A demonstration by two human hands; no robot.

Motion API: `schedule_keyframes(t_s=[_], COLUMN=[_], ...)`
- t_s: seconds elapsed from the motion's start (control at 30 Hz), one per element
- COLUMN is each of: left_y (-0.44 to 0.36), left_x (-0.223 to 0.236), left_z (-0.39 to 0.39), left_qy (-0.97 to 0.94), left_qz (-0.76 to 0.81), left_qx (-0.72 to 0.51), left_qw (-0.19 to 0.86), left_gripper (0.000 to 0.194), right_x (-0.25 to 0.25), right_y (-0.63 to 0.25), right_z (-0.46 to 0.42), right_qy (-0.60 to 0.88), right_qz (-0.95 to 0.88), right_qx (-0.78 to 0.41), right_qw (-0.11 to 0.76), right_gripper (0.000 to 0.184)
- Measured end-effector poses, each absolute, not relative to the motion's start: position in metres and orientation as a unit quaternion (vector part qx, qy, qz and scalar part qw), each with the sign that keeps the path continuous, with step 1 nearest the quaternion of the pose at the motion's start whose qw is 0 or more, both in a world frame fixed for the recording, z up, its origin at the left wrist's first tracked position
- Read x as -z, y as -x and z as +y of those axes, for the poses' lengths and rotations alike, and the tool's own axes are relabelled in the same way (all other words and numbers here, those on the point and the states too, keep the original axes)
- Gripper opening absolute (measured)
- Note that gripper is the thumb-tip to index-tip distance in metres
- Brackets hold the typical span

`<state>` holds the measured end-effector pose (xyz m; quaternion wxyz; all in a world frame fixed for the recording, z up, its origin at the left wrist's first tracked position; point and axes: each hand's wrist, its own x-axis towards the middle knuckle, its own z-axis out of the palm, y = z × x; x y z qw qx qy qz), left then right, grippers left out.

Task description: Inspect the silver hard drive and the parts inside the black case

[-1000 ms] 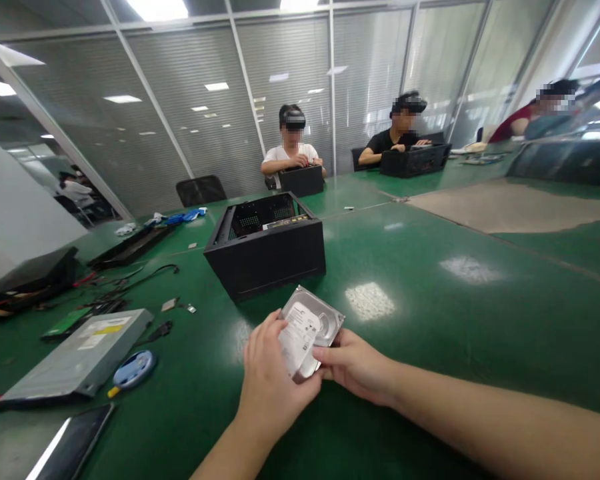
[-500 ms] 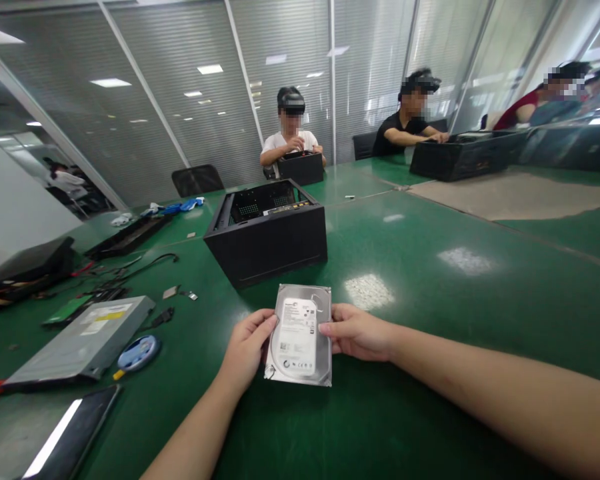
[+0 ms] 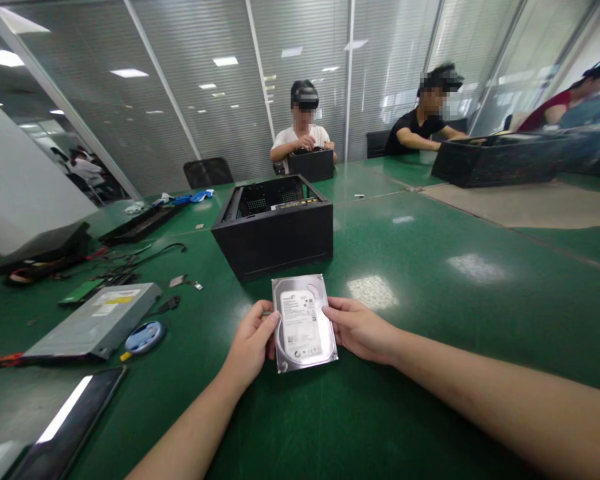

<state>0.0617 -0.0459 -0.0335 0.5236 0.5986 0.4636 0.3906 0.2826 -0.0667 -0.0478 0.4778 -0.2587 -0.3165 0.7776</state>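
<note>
Between my two hands is a silver hard drive [image 3: 306, 323], its white printed label facing up at me. My left hand [image 3: 254, 340] grips its left edge, thumb on top and the other fingers partly hidden beneath. On the opposite edge, my right hand [image 3: 361, 329] is closed the same way, with the thumb at the rim of the top face. Just beyond the drive stands a black computer case [image 3: 277, 233], open at the top, with metal parts showing inside. Neither hand touches the case.
Left on the green table [image 3: 420, 280] lie an optical drive [image 3: 97, 320], a blue round object [image 3: 145, 337], a dark flat device [image 3: 75, 420], cables [image 3: 155, 257] and a black panel [image 3: 143, 223]. Across the table, people work at other cases [image 3: 313, 165].
The hard drive has turned slightly and its top is tilted differently, with glare on the label. Both hands keep their hold. The whole view has shifted a little.
</note>
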Motion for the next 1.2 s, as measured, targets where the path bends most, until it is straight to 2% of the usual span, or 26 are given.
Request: schedule_keyframes(t_s=[0.33, 0.67, 0.8, 0.97, 1.13, 1.2], left_y=[-0.06, -0.065, -0.069, -0.069, -0.064, -0.064], left_x=[0.037, 0.036, 0.037, 0.036, 0.034, 0.032], left_z=[-0.038, -0.042, -0.043, -0.045, -0.048, -0.051], left_qy=[-0.628, -0.611, -0.594, -0.568, -0.591, -0.594], left_qz=[0.479, 0.474, 0.463, 0.395, 0.382, 0.38], left_qx=[-0.359, -0.398, -0.425, -0.429, -0.428, -0.421], left_qw=[0.497, 0.493, 0.502, 0.58, 0.567, 0.57], left_gripper=[0.036, 0.036, 0.037, 0.047, 0.051, 0.059], right_x=[0.046, 0.052, 0.051, 0.051, 0.047, 0.047], right_y=[-0.288, -0.293, -0.29, -0.285, -0.286, -0.287], right_z=[-0.064, -0.062, -0.065, -0.071, -0.073, -0.071], right_qy=[0.231, 0.208, 0.217, 0.241, 0.247, 0.242], right_qz=[-0.316, -0.351, -0.366, -0.389, -0.393, -0.384], right_qx=[-0.801, -0.801, -0.779, -0.739, -0.725, -0.73], right_qw=[0.453, 0.439, 0.46, 0.494, 0.508, 0.511], right_gripper=[0.039, 0.053, 0.057, 0.058, 0.055, 0.055])
